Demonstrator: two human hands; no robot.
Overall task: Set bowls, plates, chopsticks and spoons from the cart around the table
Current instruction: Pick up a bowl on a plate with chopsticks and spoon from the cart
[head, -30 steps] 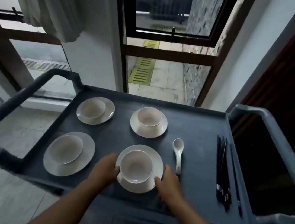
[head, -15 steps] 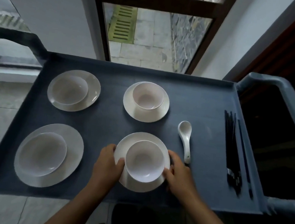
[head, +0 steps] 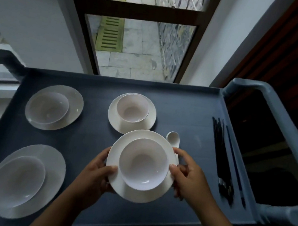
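Note:
A white plate [head: 131, 192] with a white bowl [head: 143, 164] on it is lifted above the dark cart top [head: 190, 121]. My left hand [head: 95, 173] grips the plate's left rim and my right hand [head: 187, 175] grips its right rim, thumb against the bowl. Three more bowl-on-plate sets rest on the cart: back centre [head: 132, 111], back left [head: 54, 107] and front left [head: 25, 180]. A white spoon [head: 173, 138] lies behind my right hand, partly hidden by the plate. Black chopsticks [head: 223, 158] lie in a bundle along the cart's right side.
The cart has a raised rim and grey handles at the right [head: 280, 127] and left [head: 4, 57]. Beyond it are a white wall and a dark-framed glass door [head: 137, 42]. A dark wooden panel [head: 291, 45] stands at the right.
Both hands closed on the front centre plate and raised it with its bowl off the cart, toward me. My view has tilted down and drawn closer to the cart.

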